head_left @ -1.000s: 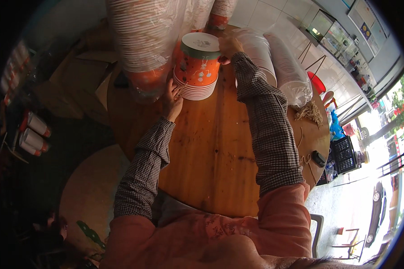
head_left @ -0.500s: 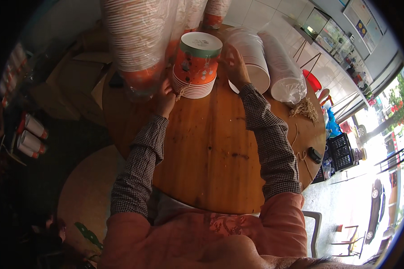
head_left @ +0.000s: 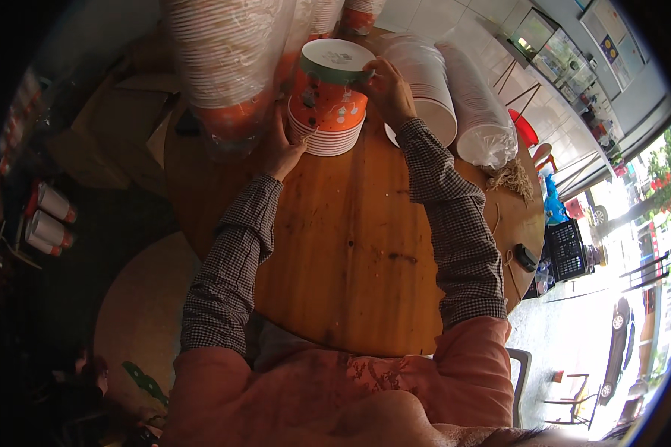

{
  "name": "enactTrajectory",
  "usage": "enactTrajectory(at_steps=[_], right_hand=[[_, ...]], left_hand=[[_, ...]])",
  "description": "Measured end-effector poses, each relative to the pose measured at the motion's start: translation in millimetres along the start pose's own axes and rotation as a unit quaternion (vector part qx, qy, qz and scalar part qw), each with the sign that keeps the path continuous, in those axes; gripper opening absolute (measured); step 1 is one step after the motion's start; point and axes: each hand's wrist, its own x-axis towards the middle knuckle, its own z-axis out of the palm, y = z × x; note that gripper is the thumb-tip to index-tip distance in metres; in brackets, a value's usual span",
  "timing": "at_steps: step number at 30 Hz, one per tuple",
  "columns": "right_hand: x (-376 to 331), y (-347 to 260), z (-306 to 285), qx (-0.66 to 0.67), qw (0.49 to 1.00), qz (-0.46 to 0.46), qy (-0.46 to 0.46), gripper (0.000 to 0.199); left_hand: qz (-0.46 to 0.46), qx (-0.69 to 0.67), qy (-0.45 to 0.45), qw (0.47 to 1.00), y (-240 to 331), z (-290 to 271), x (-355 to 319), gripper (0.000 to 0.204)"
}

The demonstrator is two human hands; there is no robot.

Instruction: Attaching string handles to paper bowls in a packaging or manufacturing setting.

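An upside-down stack of orange paper buckets [head_left: 328, 108] stands on the round wooden table [head_left: 343, 253], green at the upturned base, its white rims at the bottom. My left hand [head_left: 282, 151] is curled against its lower left side, partly hidden by the stack. A short bit of straw-coloured twine [head_left: 306, 137] shows by those fingers. My right hand [head_left: 386, 91] grips the green upper edge on the right, thumb and fingers pressed to it. To the right of that hand lies a white stack of paper buckets [head_left: 434, 119] on its side.
Tall plastic-wrapped stacks of orange cups [head_left: 227, 74] rise at the left back. A wrapped white stack [head_left: 484, 134] lies at the right, beside a bundle of twine [head_left: 510, 181]. A small black object [head_left: 525, 257] sits at the right table edge.
My right hand has moved onto the stack's upper green edge from beside it. My left hand has shifted slightly right, against the lower side. The stack's top has tilted slightly.
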Motion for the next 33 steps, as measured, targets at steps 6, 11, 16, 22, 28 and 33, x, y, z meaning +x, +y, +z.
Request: enactTrajectory(at_steps=[6,11,16,22,28,33], right_hand=[[-6,-3,-2,-0.025,0.999,0.023,0.012,0.040],[-7,-3,0,0.007,0.999,0.036,0.020,0.043],[-8,-11,-3,-0.035,0.999,0.033,0.024,0.041],[-9,-3,-17,-0.047,0.998,0.020,0.025,0.042],[-8,-16,-5,-0.055,0.997,0.029,0.047,0.044],[-13,-19,-8,-0.100,0.992,0.051,0.055,0.045]], left_hand=[[-0.021,0.028,-0.024,0.999,28,0,1,0.098],[0.017,0.037,-0.016,0.999,44,15,0,0.113],[-0.016,0.048,0.068,0.996,57,37,-2,0.120],[-0.081,0.065,0.038,0.994,56,40,-5,0.115],[-0.045,0.031,0.052,0.997,30,37,-6,0.113],[-0.070,0.062,0.047,0.995,42,46,-6,0.113]])
